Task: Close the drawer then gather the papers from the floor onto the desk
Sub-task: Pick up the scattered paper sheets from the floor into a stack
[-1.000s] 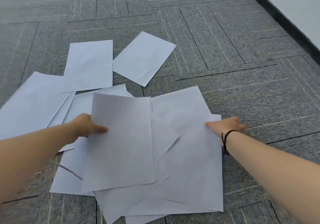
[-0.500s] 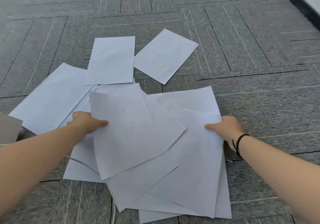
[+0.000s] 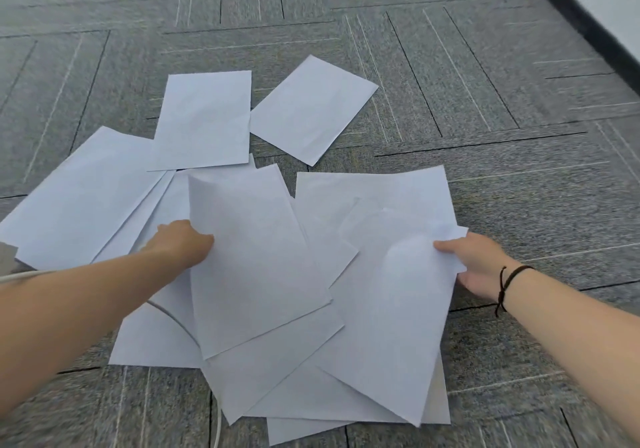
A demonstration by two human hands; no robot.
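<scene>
- Even, soft daylight over the whole frame; no glare on the white papers
- Shadows faint, only thin grey edges under the overlapping sheets
- Carpet sharp mid-frame; smeared by motion blur along the lower edge and corners
- Wide-angle bending at the edges; the forearms stretch large at the lower corners

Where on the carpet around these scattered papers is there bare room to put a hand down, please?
Bare carpet runs right of the right hand toward the black baseboard, and beyond the two far sheets. A narrow bare wedge lies between the far right sheet and the pile. Between the left hand and the right, sheets overlap thickly.
</scene>
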